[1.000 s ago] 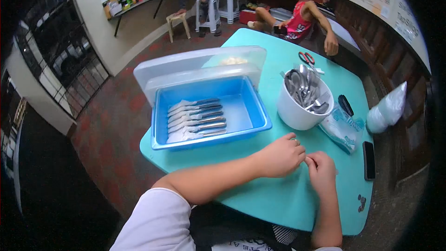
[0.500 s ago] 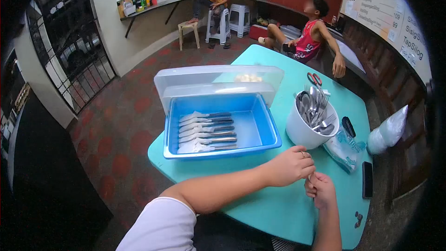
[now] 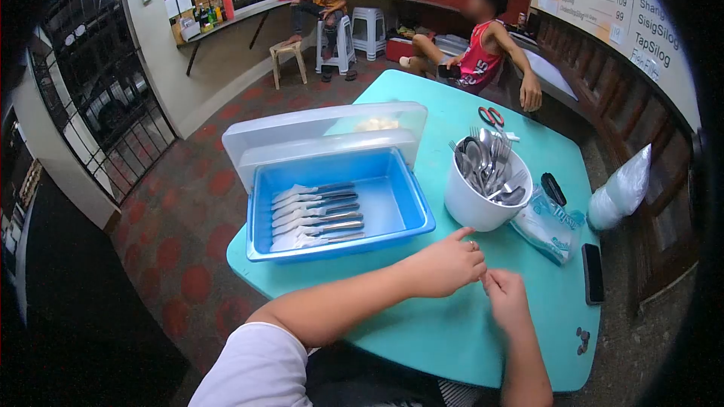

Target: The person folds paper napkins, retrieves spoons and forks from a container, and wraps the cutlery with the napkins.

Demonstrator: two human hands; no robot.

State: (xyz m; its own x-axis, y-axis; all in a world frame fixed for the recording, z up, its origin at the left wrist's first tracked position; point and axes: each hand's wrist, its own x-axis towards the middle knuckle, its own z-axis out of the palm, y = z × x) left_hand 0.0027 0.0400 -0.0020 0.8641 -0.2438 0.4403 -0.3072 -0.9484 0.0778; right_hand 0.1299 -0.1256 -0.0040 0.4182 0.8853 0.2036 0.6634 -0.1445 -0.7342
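Note:
My left hand (image 3: 448, 264) reaches across the front of the turquoise table with its fingers curled in and its thumb side raised. Fingertips meet those of my right hand (image 3: 507, 298), which is closed in a pinch. Whatever they hold is hidden by the fingers. Just beyond them stands a white tub (image 3: 477, 209) full of metal spoons and forks (image 3: 489, 166). To the left sits a blue plastic bin (image 3: 343, 249), where several cutlery sets (image 3: 320, 215) lie in a row, their ends wrapped in white tissue. A clear lid (image 3: 324, 136) stands upright behind the bin.
On the table (image 3: 422, 339) lie a tissue pack (image 3: 549, 227), a dark object (image 3: 553, 189), a phone (image 3: 593, 274), coins (image 3: 582, 341) and red-handled scissors (image 3: 492, 116). A plastic-wrapped roll (image 3: 618, 192) stands at right. Two people sit beyond the table.
The camera view has shifted, so the scene sits further left. Both hands stay together at the fingertips; my left hand's index finger or thumb now lifts away from the others.

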